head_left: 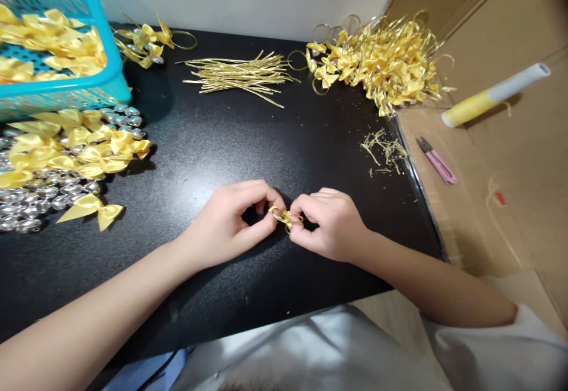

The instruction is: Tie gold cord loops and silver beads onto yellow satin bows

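Item: small gold wire piece [284, 217], pinched between both hands near the front edge of the black tabletop [231, 142], roughly midway along that edge. Long axis runs about left to right, parallel to the front edge; a small loop shows at its left end, the rest is hidden by fingertips, so its exact shape cannot be told.

Left hand [231, 222]: resting on the tabletop, fingers curled, thumb and forefinger closed on the left end of the wire piece. Forearm enters from the front left corner, lying across the surface.

Right hand [331, 225]: knuckles up, fingers curled inward, fingertips closed on the right end of the same piece. Forearm comes in over the front edge from the right. The two hands are together, fingertips nearly touching.

Surroundings:
- Loose yellow ribbon bow [91, 209], near the left edge, well apart from the hands.
- Heap of yellow bows [75, 145] over silver beads [35, 199], at the left edge.
- Turquoise basket [80, 86], back left corner, holding more bows.
- Bundle of gold wire strips [239, 74], near the back edge, centre.
- Pile of finished bows with wire loops [381, 60], back right corner.
- Gold trimmings [386, 149], near the right edge.
- Pink snips [437, 161] and a yellow-and-white tube [494, 95], on the cardboard [523, 160] beyond the right edge.
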Demonstrator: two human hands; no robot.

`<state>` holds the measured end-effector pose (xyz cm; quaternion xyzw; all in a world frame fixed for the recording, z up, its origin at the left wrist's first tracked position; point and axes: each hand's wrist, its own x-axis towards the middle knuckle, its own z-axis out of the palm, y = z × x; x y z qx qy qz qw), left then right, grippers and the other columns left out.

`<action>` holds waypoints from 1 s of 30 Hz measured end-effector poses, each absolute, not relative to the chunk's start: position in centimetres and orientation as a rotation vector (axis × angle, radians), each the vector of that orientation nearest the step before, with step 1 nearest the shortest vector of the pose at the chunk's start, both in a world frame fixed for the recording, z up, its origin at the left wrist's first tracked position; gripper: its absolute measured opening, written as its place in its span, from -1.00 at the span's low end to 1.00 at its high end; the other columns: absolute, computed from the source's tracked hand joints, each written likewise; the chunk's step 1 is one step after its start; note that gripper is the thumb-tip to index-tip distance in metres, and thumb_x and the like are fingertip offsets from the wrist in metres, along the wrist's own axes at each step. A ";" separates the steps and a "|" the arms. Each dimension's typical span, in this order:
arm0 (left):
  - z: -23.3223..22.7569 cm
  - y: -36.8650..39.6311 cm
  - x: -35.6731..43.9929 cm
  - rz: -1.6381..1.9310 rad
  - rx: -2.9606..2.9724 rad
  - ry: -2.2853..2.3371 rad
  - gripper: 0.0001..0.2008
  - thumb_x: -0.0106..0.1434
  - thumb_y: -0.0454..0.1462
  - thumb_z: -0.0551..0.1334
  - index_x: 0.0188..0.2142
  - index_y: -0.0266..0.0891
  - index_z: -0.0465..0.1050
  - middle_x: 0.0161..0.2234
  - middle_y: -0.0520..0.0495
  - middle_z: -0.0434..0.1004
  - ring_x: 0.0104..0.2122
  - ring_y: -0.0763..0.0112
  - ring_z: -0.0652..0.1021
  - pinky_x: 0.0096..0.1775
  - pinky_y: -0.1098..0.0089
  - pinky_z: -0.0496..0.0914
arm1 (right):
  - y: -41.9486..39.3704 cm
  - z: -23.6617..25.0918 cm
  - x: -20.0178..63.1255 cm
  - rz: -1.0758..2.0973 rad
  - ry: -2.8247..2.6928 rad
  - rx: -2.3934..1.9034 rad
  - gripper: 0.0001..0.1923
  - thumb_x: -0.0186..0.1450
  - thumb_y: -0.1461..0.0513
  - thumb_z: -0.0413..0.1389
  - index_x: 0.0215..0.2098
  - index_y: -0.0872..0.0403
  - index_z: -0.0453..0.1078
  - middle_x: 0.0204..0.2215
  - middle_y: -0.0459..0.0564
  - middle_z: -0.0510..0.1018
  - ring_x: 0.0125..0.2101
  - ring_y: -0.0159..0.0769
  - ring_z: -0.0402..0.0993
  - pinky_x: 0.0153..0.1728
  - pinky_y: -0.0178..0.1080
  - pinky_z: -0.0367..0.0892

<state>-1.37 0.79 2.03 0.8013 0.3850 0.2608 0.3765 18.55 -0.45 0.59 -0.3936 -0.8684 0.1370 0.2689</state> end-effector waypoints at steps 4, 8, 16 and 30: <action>1.9 0.5 -1.3 0.658 1.988 1.077 -0.93 0.18 -0.34 0.22 -0.44 -0.23 0.42 -0.51 0.09 0.50 -0.51 0.53 0.45 -0.40 0.50 0.33 | -0.3 0.8 18.8 0.466 -2.288 -1.087 -0.92 0.12 0.33 0.06 -0.52 0.08 0.33 -0.69 -0.24 0.33 -0.66 -0.49 0.19 -0.46 -0.36 0.13; 1.9 0.2 -1.0 0.709 1.937 1.163 -0.94 0.16 -0.35 0.24 -0.45 -0.24 0.43 -0.52 0.09 0.51 -0.52 0.52 0.47 -0.41 0.49 0.33 | -0.3 0.8 18.8 0.527 -2.266 -1.140 -0.92 0.15 0.32 0.07 -0.51 0.08 0.33 -0.68 -0.23 0.30 -0.65 -0.50 0.19 -0.49 -0.37 0.11; 1.6 0.1 -1.0 0.891 1.759 1.276 -0.97 0.18 -0.37 0.18 -0.36 -0.22 0.34 -0.52 0.12 0.39 -0.54 0.54 0.41 -0.48 0.51 0.29 | -0.2 1.6 19.4 0.994 -1.996 -1.179 -0.96 0.15 0.30 0.11 -0.40 0.09 0.31 -0.64 -0.26 0.16 -0.63 -0.52 0.08 -0.53 -0.37 0.06; 1.1 2.2 -2.3 0.907 1.796 1.841 -0.94 0.13 -0.28 0.16 -0.36 -0.20 0.33 -0.53 0.08 0.38 -0.49 0.40 0.38 -0.38 0.38 0.24 | 2.1 5.2 22.7 1.625 -1.190 -0.657 -0.97 0.21 0.12 0.24 -0.34 -0.16 0.52 -0.75 -0.23 0.29 -0.75 -0.49 0.06 -0.64 -0.34 0.09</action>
